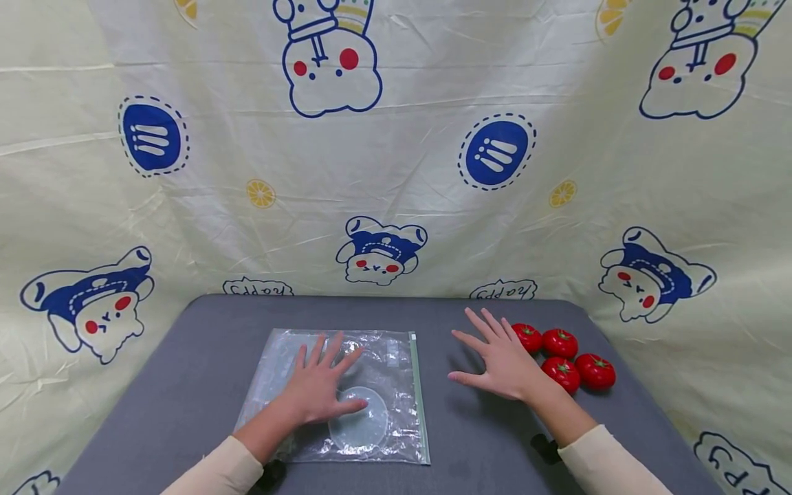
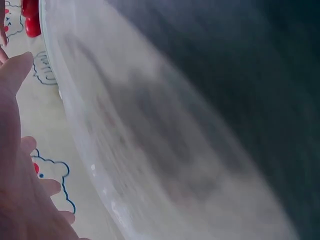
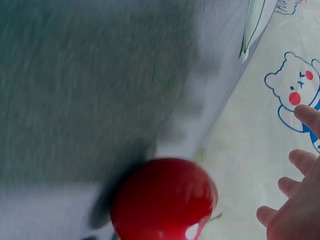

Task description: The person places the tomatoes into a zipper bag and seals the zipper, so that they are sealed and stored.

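A clear plastic bag with a green seal edge at its right lies flat on the grey table. The left hand, fingers spread, hovers over the bag; in the left wrist view that hand shows at the left edge above the bag. Several red tomatoes sit in a group at the right. Just left of them the right hand is held above the table with fingers spread, holding nothing. The right wrist view shows one tomato beneath the right hand.
A round translucent disc shape shows at the bag, partly behind the left thumb. The grey table ends at a pale patterned cloth that hangs behind it and at both sides.
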Demonstrator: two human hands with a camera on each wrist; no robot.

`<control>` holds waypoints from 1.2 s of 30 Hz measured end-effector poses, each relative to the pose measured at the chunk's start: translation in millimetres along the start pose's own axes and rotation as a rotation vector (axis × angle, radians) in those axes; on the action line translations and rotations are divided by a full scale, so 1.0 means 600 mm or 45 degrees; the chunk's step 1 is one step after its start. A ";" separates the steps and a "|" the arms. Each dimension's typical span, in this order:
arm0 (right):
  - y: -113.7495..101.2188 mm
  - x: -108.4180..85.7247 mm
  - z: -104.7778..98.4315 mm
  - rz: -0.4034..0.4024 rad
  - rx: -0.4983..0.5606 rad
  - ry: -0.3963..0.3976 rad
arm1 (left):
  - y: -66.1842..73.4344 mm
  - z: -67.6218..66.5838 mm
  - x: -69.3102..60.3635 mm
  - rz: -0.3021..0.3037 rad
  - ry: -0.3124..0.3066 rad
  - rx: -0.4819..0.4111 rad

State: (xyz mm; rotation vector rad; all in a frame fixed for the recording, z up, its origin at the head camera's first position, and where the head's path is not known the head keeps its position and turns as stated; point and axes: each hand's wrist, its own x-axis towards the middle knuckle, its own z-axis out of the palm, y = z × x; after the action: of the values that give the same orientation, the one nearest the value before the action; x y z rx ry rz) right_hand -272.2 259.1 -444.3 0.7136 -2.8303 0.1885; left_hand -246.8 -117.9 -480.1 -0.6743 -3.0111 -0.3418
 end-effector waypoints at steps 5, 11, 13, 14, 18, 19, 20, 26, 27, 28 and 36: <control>-0.013 0.001 0.008 -0.020 0.019 -0.002 | 0.019 0.002 -0.001 0.051 -0.027 -0.028; -0.024 0.000 0.016 -0.037 0.061 -0.001 | 0.031 0.010 0.000 0.101 -0.065 -0.047; -0.027 0.000 0.017 -0.041 0.075 0.000 | 0.035 0.012 0.000 0.116 -0.086 -0.055; -0.028 0.000 0.018 -0.043 0.083 0.000 | 0.036 0.014 0.001 0.122 -0.099 -0.058; -0.033 0.000 0.022 -0.037 0.107 0.007 | 0.043 0.017 0.002 0.135 -0.143 -0.058; -0.033 0.000 0.023 -0.031 0.109 0.010 | 0.045 0.017 0.002 0.138 -0.149 -0.056; -0.034 0.000 0.024 -0.021 0.108 0.011 | 0.047 0.017 0.002 0.139 -0.154 -0.056; -0.039 0.000 0.033 0.030 0.125 -0.002 | 0.054 0.016 -0.001 0.106 -0.208 -0.081; -0.039 0.000 0.035 0.035 0.134 -0.005 | 0.054 0.017 -0.001 0.097 -0.222 -0.085; -0.040 0.000 0.037 0.038 0.141 -0.008 | 0.054 0.017 -0.001 0.087 -0.237 -0.084; -0.049 0.000 0.044 0.060 0.174 -0.041 | 0.053 0.017 0.003 0.055 -0.322 -0.054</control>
State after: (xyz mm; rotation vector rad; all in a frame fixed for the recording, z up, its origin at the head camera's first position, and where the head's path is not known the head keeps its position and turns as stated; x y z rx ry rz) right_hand -262.4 228.7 -467.7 0.6830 -2.8881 0.3845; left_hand -234.9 -87.1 -483.5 -0.8448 -3.2283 -0.3430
